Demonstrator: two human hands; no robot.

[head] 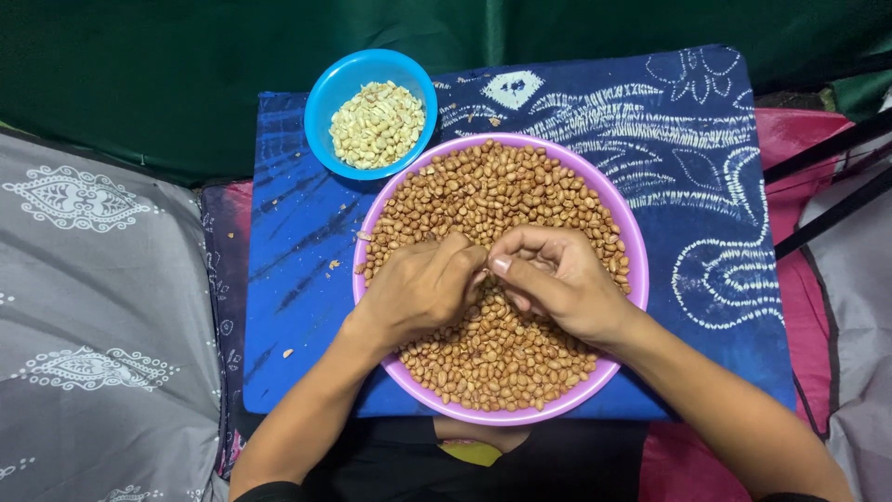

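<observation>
Both hands, left hand (418,288) and right hand (557,279), pinch fingertips together over one purple bowl (621,221) of brown peanuts (492,195), one blue bowl (325,88) of skinned peanuts (376,124) just beyond.

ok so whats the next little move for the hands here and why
Probably carry the nut pinched between the fingertips up to the blue bowl. Both the left hand and right hand meet over the purple bowl of brown-skinned peanuts, while the blue bowl holds only pale skinned peanuts.
</observation>
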